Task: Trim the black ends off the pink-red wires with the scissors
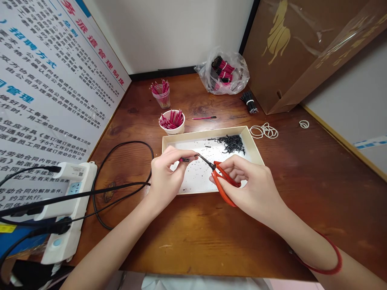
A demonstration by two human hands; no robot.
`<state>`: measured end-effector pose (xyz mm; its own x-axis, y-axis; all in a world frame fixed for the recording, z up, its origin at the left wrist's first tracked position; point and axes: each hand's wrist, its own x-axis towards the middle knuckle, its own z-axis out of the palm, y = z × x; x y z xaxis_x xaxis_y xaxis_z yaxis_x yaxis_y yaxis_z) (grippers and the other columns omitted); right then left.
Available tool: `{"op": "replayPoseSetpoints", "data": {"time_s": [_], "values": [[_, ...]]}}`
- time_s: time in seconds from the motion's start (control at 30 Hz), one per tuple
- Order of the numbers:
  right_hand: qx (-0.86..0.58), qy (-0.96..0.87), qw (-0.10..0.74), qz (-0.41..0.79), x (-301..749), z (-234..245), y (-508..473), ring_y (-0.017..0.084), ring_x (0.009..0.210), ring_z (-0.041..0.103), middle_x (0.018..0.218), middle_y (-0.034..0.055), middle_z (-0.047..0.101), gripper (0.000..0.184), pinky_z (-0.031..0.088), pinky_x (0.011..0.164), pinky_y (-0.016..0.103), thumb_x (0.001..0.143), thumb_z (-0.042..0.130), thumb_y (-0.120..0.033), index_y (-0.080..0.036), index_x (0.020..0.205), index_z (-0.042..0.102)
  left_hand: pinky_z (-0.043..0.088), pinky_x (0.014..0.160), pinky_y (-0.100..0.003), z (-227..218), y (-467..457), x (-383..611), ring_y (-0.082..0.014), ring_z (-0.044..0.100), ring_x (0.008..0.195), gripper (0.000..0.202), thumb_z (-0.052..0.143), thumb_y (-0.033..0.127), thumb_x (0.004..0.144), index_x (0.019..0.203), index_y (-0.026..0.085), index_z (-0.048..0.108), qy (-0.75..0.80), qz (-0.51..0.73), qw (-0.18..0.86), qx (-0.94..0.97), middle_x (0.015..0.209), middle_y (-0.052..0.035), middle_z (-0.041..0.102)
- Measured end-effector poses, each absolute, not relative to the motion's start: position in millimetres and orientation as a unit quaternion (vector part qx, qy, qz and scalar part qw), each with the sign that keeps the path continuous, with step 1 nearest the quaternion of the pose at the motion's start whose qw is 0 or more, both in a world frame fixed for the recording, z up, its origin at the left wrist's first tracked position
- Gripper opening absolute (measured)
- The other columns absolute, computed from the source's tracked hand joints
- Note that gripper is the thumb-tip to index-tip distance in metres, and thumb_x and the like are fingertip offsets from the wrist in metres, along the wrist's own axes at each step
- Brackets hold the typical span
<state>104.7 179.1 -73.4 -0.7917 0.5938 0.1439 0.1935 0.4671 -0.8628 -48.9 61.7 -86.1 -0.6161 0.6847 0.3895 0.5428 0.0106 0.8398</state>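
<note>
While the right hand (246, 175) wraps its fingers round orange-handled scissors (214, 166), the left hand (169, 167) has fingertips clamped on a pink-black wire (184, 160) above the shallow box (205, 135).
Glossy brown wood table (193, 233), white wall (172, 36) behind, printed board (54, 80) left, brown carton (272, 52) right. Box: black clippings (231, 143) heaped far right, specks on its white floor. Paper cup (178, 129) just behind, clear cup (163, 102) farther back, both full of pink wires (171, 120). Clear bag (205, 78): banded bundles (225, 70).
</note>
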Motion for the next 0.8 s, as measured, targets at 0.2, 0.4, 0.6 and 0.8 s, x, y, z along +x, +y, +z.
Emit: {"op": "replayPoseSetpoints", "data": {"time_s": [0.2, 0.4, 0.6, 0.8], "values": [[-0.239, -0.827, 0.217, 0.461, 104.9, -75.8, 179.2, 0.01, 0.052, 0.055, 0.068, -0.0014, 0.068, 0.009, 0.045, 0.046, 0.022, 0.081, 0.069, -0.022, -0.021, 0.079, 0.061, 0.051, 0.069, -0.025, -88.7, 60.9, -48.7, -0.0135, 0.065, 0.074, 0.028, 0.062, 0.0, 0.082, 0.088, 0.021, 0.079, 0.704, 0.561, 0.064, 0.431, 0.08, -0.0004, 0.078], [-0.24, -0.829, 0.212, 0.458, 105.8, -76.2, 179.8, 0.009, 0.051, 0.055, 0.067, -0.0013, 0.068, 0.009, 0.043, 0.044, 0.022, 0.082, 0.069, -0.023, -0.021, 0.077, 0.061, 0.05, 0.07, -0.023, -89.1, 61.3, -49.2, -0.0124, 0.065, 0.075, 0.03, 0.061, -0.003, 0.081, 0.089, 0.021, 0.079, 0.702, 0.56, 0.066, 0.436, 0.081, 0.0007, 0.077], [-0.251, -0.822, 0.217, 0.463, 106.0, -75.6, 180.3, 0.011, 0.049, 0.056, 0.064, -0.001, 0.067, 0.012, 0.044, 0.044, 0.023, 0.082, 0.069, -0.026, -0.022, 0.077, 0.06, 0.05, 0.072, -0.024, -86.7, 61.1, -49.2, -0.0135, 0.065, 0.077, 0.03, 0.06, -0.003, 0.083, 0.087, 0.021, 0.077, 0.703, 0.545, 0.059, 0.453, 0.082, 0.0004, 0.078], [-0.237, -0.83, 0.223, 0.454, 105.5, -75.7, 180.3, 0.01, 0.05, 0.056, 0.067, -0.0014, 0.067, 0.013, 0.045, 0.045, 0.022, 0.081, 0.07, -0.026, -0.022, 0.078, 0.058, 0.05, 0.075, -0.026, -87.0, 61.5, -50.1, -0.0144, 0.065, 0.08, 0.031, 0.058, -0.005, 0.084, 0.089, 0.021, 0.076, 0.699, 0.536, 0.042, 0.472, 0.083, 0.0004, 0.078]]}}
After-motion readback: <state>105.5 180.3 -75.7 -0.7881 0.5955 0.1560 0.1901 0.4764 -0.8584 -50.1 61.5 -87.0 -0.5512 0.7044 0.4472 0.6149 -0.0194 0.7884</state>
